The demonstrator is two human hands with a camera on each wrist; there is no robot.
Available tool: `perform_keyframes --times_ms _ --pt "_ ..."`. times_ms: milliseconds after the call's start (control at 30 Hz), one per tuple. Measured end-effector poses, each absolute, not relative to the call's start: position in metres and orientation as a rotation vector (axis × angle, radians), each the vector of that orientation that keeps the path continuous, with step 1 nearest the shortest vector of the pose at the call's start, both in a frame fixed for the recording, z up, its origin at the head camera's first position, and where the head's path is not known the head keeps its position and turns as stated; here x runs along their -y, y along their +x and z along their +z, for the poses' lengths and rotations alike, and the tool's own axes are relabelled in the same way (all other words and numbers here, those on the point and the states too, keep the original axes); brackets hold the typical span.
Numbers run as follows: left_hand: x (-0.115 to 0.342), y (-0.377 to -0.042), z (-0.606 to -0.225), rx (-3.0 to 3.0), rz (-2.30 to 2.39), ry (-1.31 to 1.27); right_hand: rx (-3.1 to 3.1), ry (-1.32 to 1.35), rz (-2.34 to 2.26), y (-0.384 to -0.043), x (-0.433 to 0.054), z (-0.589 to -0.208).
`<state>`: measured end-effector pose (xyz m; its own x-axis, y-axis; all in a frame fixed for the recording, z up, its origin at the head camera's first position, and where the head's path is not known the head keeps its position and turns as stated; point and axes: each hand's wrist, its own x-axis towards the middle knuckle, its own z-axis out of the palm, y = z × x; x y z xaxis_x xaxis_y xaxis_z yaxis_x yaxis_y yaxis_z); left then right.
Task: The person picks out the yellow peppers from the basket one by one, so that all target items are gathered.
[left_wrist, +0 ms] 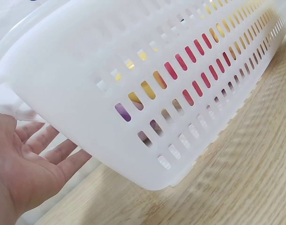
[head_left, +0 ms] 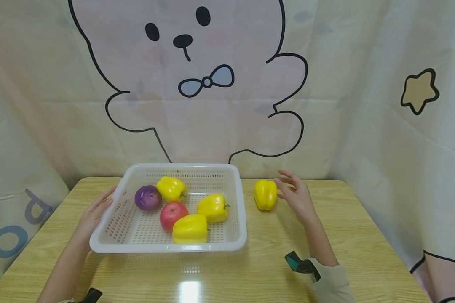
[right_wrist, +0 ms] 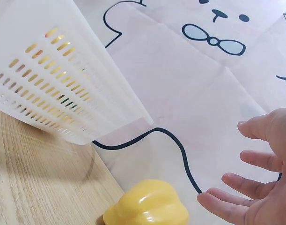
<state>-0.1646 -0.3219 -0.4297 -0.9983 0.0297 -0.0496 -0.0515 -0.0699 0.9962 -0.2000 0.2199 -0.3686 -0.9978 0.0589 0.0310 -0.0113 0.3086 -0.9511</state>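
A white plastic basket (head_left: pixel 244 210) stands on the table, holding a purple round fruit or vegetable (head_left: pixel 148 198), a red apple-like fruit (head_left: pixel 173 216) and three yellow bell peppers, one of them at the front (head_left: pixel 190 229). Against the basket's left end lies my left hand (head_left: pixel 95 212); its fingers (left_wrist: pixel 54 152) extend along the outer wall, fairly straight. To the right of the basket, a further yellow bell pepper (head_left: pixel 266 195) lies on the wood. My right hand (head_left: pixel 296 195) is just beside this pepper, fingers spread and nothing in the palm, as the right wrist view shows.
The wooden table (head_left: pixel 273 256) ends at the back against a hanging cloth (head_left: pixel 246 130) printed with a cartoon bear. More printed cloth (head_left: pixel 394 147) hangs along the right side. The basket's raised rim surrounds the items inside.
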Motion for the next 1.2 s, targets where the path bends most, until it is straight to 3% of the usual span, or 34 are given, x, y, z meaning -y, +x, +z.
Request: perform_keyframes --times_ms 800,1200 --pt "0.321 -0.164 -0.430 -2.097 2.271 -0.028 2.567 0.090 1.719 -0.186 -0.200 -0.352" --pt "0.321 -0.164 -0.432 -2.010 2.361 0.111 2.536 0.239 1.712 -0.182 -0.190 -0.349"
